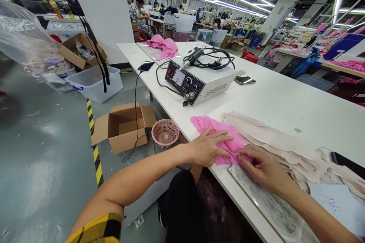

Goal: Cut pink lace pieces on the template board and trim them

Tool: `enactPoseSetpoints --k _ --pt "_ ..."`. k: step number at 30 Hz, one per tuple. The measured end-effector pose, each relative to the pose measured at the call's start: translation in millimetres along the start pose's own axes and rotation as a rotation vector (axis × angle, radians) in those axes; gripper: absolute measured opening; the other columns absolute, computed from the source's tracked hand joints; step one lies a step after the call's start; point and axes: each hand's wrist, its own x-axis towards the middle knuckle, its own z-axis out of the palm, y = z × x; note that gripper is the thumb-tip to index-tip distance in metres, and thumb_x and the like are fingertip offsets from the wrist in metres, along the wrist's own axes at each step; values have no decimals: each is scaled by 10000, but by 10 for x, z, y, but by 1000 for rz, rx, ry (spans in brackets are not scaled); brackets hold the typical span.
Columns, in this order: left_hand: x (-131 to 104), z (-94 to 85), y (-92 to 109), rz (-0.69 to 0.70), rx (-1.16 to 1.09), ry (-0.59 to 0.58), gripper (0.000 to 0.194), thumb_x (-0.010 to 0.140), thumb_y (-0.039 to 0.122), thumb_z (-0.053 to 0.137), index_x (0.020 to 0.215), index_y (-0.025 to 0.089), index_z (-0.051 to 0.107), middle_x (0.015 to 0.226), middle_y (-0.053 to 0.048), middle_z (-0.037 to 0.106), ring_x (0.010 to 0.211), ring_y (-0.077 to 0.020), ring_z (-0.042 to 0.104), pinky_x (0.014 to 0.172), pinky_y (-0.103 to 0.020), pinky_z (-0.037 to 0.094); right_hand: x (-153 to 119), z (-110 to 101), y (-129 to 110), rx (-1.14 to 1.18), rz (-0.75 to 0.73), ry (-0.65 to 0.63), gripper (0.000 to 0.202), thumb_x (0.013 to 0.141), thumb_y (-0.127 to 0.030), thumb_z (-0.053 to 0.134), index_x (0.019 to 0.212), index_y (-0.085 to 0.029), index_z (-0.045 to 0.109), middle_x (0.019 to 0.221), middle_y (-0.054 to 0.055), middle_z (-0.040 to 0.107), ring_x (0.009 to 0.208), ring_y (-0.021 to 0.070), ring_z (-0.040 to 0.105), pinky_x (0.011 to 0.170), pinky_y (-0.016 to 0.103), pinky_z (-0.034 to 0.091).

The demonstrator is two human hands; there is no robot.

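A crinkled pink piece of fabric [205, 123] lies on the white table near its front edge. Across it rests my left hand [211, 146], palm down with the fingers spread. My right hand [261, 165] pinches the fabric's right lower edge between thumb and fingers. Under my right wrist lies a clear, scratched sheet [256, 191] with a brown edge. Behind my right hand stretch layered strips of beige fabric [273, 140]. Farther back stands a metal control box [196, 79] with a dial, and a black-handled pen tool [195, 56] sits on top with its cable coiled.
Phones [145, 66] [244, 80] flank the box, and more pink fabric [163, 46] lies at the far end. A marked paper [336, 201] is at right. On the floor are an open carton [125, 121], a pink basket [165, 133] and a plastic tub [97, 83]. A person [139, 15] sits beyond.
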Motion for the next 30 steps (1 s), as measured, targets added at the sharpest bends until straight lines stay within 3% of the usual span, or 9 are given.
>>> enactPoseSetpoints --k 6,13,17,20,24,30 --pt "0 40 -8 -14 -20 11 457 766 70 572 1187 218 674 1513 -133 418 1426 -341 320 1123 -614 251 -52 48 -24 -95 13 18 169 835 -391 611 885 -251 691 792 14 660 605 164 619 535 285 490" --pt "-18 46 -67 -76 -62 35 488 768 70 533 1206 243 663 1525 -106 408 1441 -322 297 1120 -584 288 -37 134 47 -163 7 113 146 881 -302 503 817 -242 620 667 -10 614 532 157 573 519 285 467" --pt "-101 45 -102 -61 -106 120 431 771 58 523 1114 238 709 1494 -100 455 1415 -268 359 1137 -492 308 -18 116 112 -160 -26 183 184 905 -267 469 1020 -233 609 758 8 688 549 155 609 534 277 503" --pt "-174 53 -112 -36 -104 134 389 785 63 520 1043 257 739 1480 -89 476 1401 -280 377 1131 -519 303 -18 113 144 -155 -109 146 272 908 -239 420 967 -258 685 819 25 702 668 169 668 601 283 534" --pt "-214 64 -105 -31 -86 119 411 801 65 500 1071 263 739 1478 -103 476 1402 -304 371 1113 -567 302 -19 116 111 -200 -154 92 301 885 -213 436 882 -254 734 765 34 677 592 163 649 536 283 508" --pt "-198 83 -87 -33 -54 114 411 781 54 515 1063 255 736 1486 -106 465 1403 -319 367 1115 -585 291 -22 133 5 -251 -179 59 226 892 -392 569 926 -230 723 799 40 664 514 140 595 481 267 464"
